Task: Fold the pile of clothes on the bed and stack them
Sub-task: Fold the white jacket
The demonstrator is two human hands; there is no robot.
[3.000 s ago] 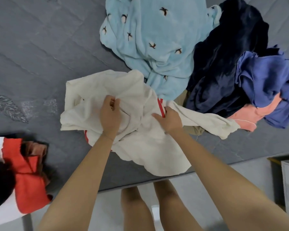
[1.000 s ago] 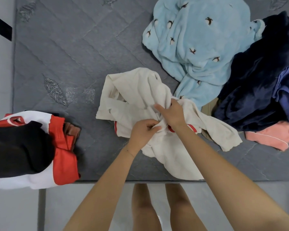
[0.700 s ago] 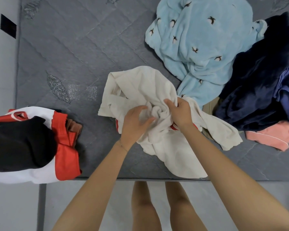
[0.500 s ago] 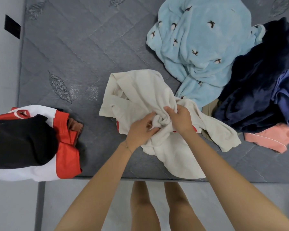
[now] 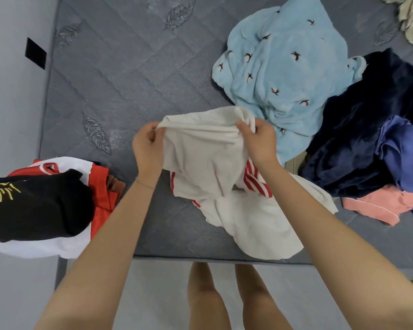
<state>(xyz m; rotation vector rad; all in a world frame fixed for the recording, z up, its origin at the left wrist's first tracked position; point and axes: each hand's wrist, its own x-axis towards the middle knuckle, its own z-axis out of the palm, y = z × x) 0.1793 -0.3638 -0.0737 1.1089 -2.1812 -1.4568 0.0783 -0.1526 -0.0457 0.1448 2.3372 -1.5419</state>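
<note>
A: Any txt to read here, pls?
B: Nothing readable. The black garment [image 5: 34,210] at the left has yellow marks [image 5: 3,190] on it, like handwriting strokes, but I cannot make out letters.
A: And the light blue garment [image 5: 284,75]?
B: Only small dark bird shapes [image 5: 296,54], no words. The cream garment [image 5: 205,151] shows red stripes [image 5: 253,177], no txt.
</note>
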